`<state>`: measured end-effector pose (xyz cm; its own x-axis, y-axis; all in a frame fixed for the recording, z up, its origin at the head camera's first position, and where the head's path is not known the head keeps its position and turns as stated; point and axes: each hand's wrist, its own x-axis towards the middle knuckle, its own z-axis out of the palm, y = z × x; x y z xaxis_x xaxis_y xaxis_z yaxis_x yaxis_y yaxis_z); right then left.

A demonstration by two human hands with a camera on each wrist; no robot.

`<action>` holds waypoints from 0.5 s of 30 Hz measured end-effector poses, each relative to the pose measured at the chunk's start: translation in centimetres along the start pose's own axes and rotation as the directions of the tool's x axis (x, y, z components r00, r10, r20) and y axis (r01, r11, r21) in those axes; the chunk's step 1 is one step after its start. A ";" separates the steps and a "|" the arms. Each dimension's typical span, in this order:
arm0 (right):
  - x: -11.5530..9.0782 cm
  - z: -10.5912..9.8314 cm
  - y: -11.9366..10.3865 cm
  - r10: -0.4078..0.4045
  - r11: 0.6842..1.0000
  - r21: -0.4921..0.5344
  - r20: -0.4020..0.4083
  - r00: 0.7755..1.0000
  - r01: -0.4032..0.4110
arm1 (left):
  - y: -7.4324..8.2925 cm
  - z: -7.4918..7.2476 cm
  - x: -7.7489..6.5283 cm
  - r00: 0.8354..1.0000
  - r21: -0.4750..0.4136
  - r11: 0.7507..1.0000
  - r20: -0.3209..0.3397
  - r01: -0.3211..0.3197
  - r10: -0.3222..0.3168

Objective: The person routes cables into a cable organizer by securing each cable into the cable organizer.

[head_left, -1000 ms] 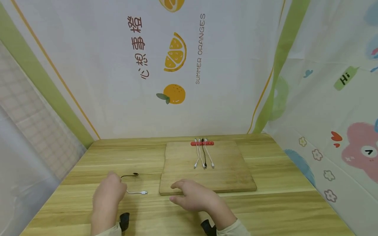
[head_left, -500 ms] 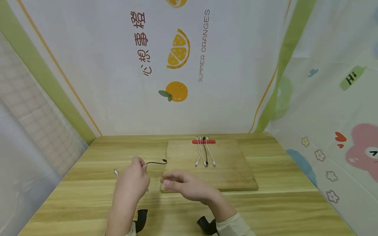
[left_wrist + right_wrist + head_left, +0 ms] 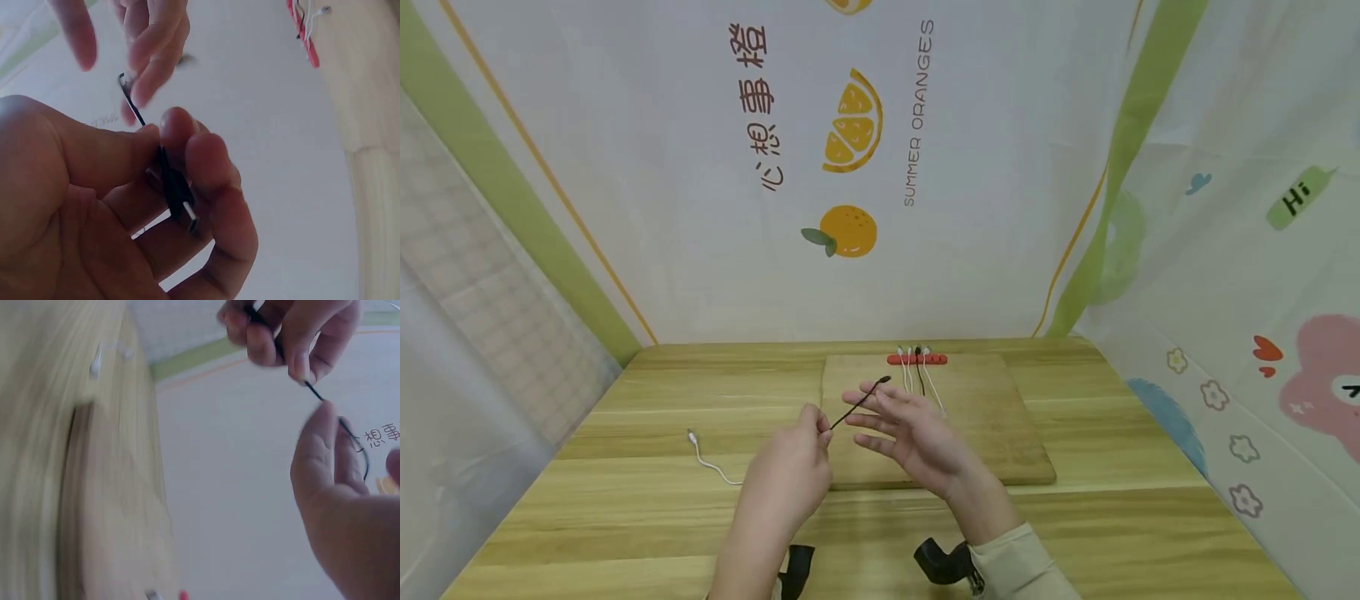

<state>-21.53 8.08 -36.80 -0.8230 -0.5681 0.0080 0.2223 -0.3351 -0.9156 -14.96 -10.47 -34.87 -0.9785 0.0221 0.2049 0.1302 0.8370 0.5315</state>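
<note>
My left hand (image 3: pixel 790 468) pinches a short black USB cable (image 3: pixel 852 409) between thumb and fingers, held up over the front left of the wooden board (image 3: pixel 1000 437). In the left wrist view the cable's near plug (image 3: pixel 178 186), with its metal tip, sticks out across the curled fingers. Its far end runs up to my right hand (image 3: pixel 931 442), whose fingers are spread beside it. In the right wrist view the cord passes between fingers (image 3: pixel 314 453) of that hand, which are not closed on it.
A red cable holder (image 3: pixel 937 360) lies along the board's back edge, with several white and black cables set in it and trailing forward. One white cable (image 3: pixel 709 465) lies on the wooden table (image 3: pixel 602 492) at left. A printed cloth (image 3: pixel 1000 208) hangs behind.
My left hand has lifted the black cable off the table and carried it right, to the right hand. The right hand has risen and spread its fingers. The white cable stays behind.
</note>
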 end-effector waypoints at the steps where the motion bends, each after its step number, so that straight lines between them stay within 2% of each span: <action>1: 0.0 -0.2 -0.1 -0.013 1.000 -0.009 -0.035 0.999 0.013 | 0.1 0.3 0.0 1.000 0.005 1.000 0.000 -0.013 0.013; 4: 0.2 -0.8 -0.5 -0.033 0.999 -0.034 -0.136 0.990 0.029 | 0.3 1.0 -0.1 0.998 0.007 0.998 0.009 -0.055 0.055; 8: 0.4 -1.4 -1.0 -0.042 0.999 -0.015 -0.235 0.971 0.040 | 1.0 1.9 -0.3 0.992 -0.026 0.993 0.049 -0.114 0.115; 12: 0.6 -2.1 -1.2 -0.070 0.997 -0.037 -0.300 0.952 0.061 | 1.7 2.7 -0.5 0.977 -0.069 0.980 0.093 -0.188 0.194; 15: 0.7 -2.7 -1.2 -0.093 0.993 -0.097 -0.316 0.944 0.065 | 2.4 3.3 -0.5 0.957 -0.156 0.962 0.150 -0.225 0.248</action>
<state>-23.77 10.06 -36.79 -0.9628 -0.2681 -0.0343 0.1165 -0.2970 -0.9477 -14.68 -6.68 -36.45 -0.9281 0.3110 0.2048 0.3705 0.7146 0.5934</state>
